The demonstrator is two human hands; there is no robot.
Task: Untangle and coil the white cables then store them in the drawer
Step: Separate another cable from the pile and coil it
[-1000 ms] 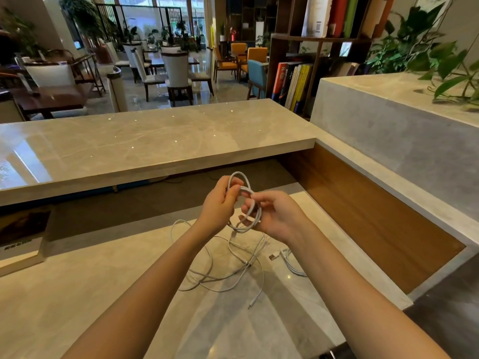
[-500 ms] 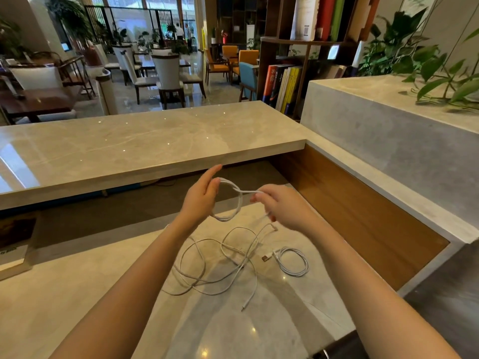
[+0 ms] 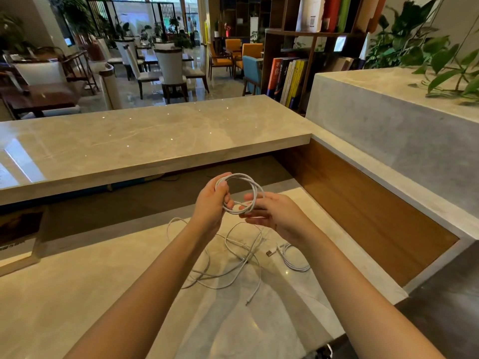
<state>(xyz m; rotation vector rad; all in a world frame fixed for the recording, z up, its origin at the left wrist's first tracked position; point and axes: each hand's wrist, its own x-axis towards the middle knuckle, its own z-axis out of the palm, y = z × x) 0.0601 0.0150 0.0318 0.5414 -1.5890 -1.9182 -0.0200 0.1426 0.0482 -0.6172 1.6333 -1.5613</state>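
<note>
Head view: two bare forearms reach forward over a pale marble desk top, both hands raised above it.
Left hand: fingers curled round the left side of the white coil, gripping it.
Right hand: thumb above and fingers below the coil's lower right part, pinching the strands between them.
White coil: a few round turns held in the air between the two hands, clear of the desk and standing roughly upright.
Loose cables: thin white strands in overlapping loops, lying on the desk top directly under the hands; one free end points toward the near edge.
Small bundle: a white cable already wound, lying flat just right of the loose cables, its plug turned toward them.
Bookshelf: dark wood, beyond the counter; the lower shelf holds upright books, the upper one taller volumes.
Stone ledge: raised grey block at right, carrying leafy plants on top.
Upper counter: glossy marble slab overhanging the back of the desk.
Wooden panel: brown wall closing the desk's right side.
In the way: the left forearm crosses the leftmost loops; the right wrist hides the small bundle's far edge.
Background: white-backed chairs round dark tables.
</note>
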